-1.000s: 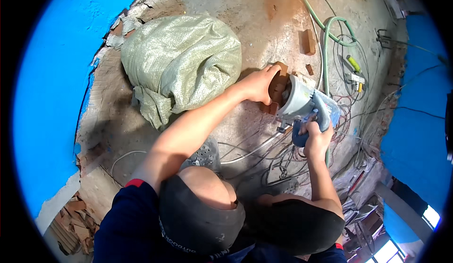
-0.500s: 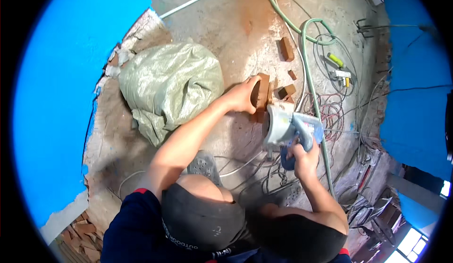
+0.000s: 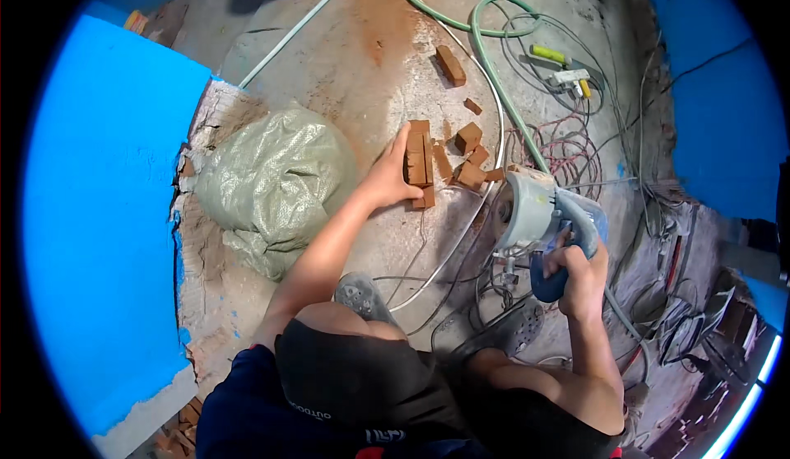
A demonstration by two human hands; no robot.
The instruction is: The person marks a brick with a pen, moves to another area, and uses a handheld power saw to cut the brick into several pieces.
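The left hand (image 3: 385, 181) lay with fingers pressed flat against a red brick (image 3: 418, 161) on the dusty concrete floor (image 3: 346, 55), steadying it for cutting, while the right hand (image 3: 583, 271) gripped closed around the handle of a blue-grey electric cutter (image 3: 543, 212) held just right of the brick (blade clear of it). Cut brick pieces (image 3: 469, 156) lay between brick and cutter. Since half a second earlier, the cutter had drawn slightly away; next, I judge, its blade must be lined up on the brick.
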